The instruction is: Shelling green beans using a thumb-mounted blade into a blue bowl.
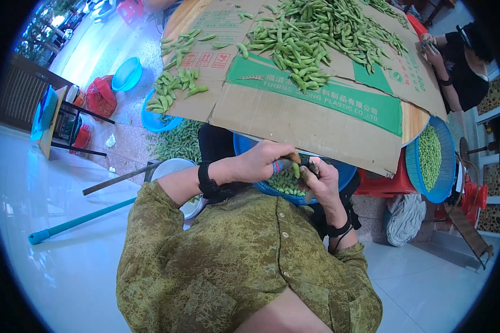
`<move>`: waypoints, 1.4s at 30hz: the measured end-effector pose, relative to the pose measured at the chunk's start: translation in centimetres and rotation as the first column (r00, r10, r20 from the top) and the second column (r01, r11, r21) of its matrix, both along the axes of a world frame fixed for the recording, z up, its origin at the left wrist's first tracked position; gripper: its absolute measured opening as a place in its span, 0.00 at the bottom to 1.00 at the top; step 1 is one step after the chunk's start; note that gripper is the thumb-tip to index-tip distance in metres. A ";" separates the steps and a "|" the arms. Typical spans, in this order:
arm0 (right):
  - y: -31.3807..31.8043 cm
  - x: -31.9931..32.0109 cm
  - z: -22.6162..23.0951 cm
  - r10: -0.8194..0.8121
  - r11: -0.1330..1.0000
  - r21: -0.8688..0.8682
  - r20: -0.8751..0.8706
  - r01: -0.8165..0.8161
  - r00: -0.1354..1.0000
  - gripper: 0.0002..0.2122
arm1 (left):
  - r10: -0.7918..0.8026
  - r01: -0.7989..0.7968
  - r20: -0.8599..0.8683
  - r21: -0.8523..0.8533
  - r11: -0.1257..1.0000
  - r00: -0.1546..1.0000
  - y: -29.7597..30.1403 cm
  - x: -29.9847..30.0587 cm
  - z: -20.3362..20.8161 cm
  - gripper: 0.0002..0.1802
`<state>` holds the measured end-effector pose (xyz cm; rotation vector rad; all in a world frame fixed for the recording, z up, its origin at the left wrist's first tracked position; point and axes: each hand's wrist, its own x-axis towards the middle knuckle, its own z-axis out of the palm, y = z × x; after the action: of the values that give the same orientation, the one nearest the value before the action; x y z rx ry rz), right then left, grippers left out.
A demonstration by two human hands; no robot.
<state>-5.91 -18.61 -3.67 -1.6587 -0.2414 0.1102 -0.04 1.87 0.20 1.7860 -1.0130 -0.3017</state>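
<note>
While the cardboard (311, 126) reaches toward the person's body, its near edge runs just beyond both hands, which work above a blue basin (347, 175) on the person's side of the table (415, 123). The left hand (268, 159) pinches a green pod (296, 170) between thumb and fingers, a striped wrap around one digit. The right hand (323, 178) has its fingers curled in at the pod's other end; whether they also grip it cannot be told. Below the pod, shelled beans (288, 183) lie inside the basin, whose far rim slips under the cardboard.

A heap of pods (311, 39) sits well beyond the hands, with a stretch of printed cardboard between it and the near edge. Looser pods (175, 91) lie along the left edge, some close to the brink.

Near the left forearm stands a white bucket (175, 165), and a teal pole (83, 221) slants across the floor, narrowing the room on that side. To the right, a blue basket (448, 161) of beans stands beside the table's rim, well apart from the right elbow. A co-worker's hands (429, 44) are at the far right edge.
</note>
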 end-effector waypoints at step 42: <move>-0.1 0.0 -3.8 0.584 0.462 0.859 -0.483 0.222 0.652 0.10 | -0.020 0.073 0.623 -0.060 0.996 0.782 -0.8 -1.2 -1.9 0.27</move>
<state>-5.90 -18.76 -7.52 -0.3844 0.1509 0.7351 -1.27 1.04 -1.66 1.8218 -1.5080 0.3353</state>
